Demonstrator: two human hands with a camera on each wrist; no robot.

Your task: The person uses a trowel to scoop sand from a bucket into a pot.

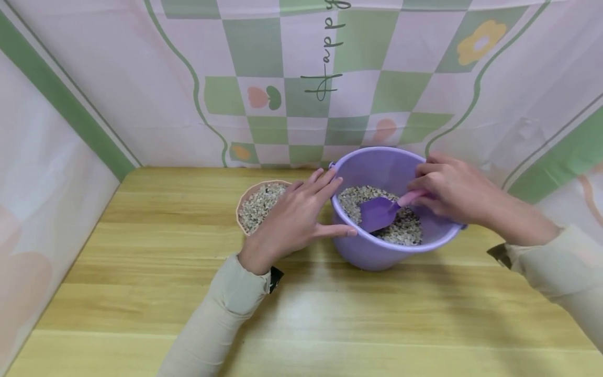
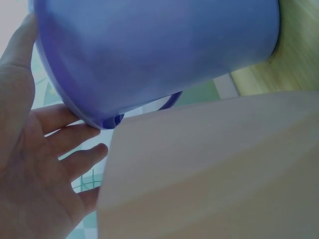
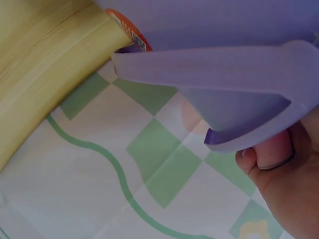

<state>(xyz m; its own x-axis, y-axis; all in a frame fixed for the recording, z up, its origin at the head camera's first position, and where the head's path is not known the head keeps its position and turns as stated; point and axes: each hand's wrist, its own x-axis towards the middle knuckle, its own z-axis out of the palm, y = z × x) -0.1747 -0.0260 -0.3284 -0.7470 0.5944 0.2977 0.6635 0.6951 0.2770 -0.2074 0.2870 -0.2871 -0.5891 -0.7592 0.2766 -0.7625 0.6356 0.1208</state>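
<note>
A purple bucket (image 1: pixel 372 256) stands on the table with small grey-white gravel (image 1: pixel 405 230) in its bottom. My right hand (image 1: pixel 447 186) grips the pink handle of a toy shovel (image 1: pixel 379 213), whose purple blade lies against the gravel inside the bucket. In the right wrist view the pink handle end (image 3: pixel 274 149) shows within the curled fingers. My left hand (image 1: pixel 297 214) touches the bucket's left rim with fairly straight, spread fingers, the thumb at the near edge. Partly hidden behind this hand is a scalloped peach bowl (image 1: pixel 241 209) filled with similar gravel.
The wooden table (image 1: pixel 155 293) meets a green-and-white checked cloth backdrop (image 1: pixel 264 42) just behind the bucket and bowl. Cloth walls (image 1: pixel 42 173) rise at both sides. The bucket's strap handle (image 3: pixel 199 67) hangs down its far side.
</note>
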